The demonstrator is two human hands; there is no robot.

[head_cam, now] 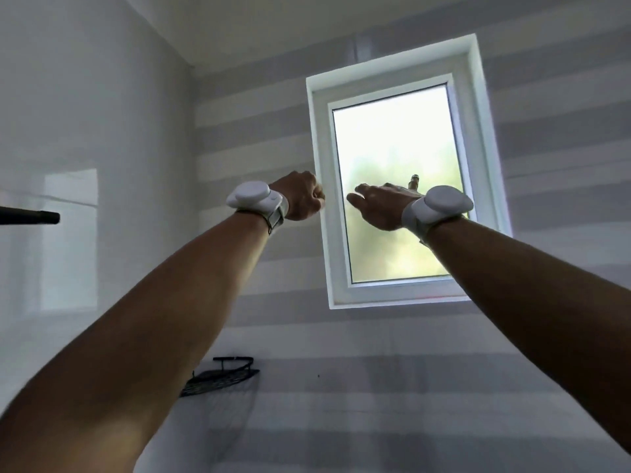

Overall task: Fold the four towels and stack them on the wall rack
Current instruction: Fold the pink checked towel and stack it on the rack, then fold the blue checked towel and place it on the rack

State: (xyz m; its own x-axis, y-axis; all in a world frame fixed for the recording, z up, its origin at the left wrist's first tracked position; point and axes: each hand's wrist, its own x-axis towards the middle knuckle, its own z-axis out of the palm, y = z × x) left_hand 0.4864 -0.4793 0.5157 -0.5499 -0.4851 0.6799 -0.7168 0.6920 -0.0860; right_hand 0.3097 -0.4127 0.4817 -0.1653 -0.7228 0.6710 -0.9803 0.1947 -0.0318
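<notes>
Head view: both arms reach up toward the window (392,138). The left hand (302,196) is a tight fist with nothing seen in it. The right hand (379,206) is flat, fingers stretched. The black wire rack (218,377) sits in the wall corner, partly hidden behind the left forearm. A dark rod (30,217) juts in at the left edge.

A black wire corner shelf (220,375) is fixed low in the scene, in the corner where the glossy left wall (85,114) meets the striped far wall (375,336), below and left of the window (392,186). Its mesh base curves out from the corner, and a thin raised rail on short posts runs above the front edge. The person's left forearm (136,336) hides its left end. Its shadow falls on the far wall just beneath. Higher up, a black bar (29,216) juts in horizontally from the left edge; what it belongs to cannot be told.
</notes>
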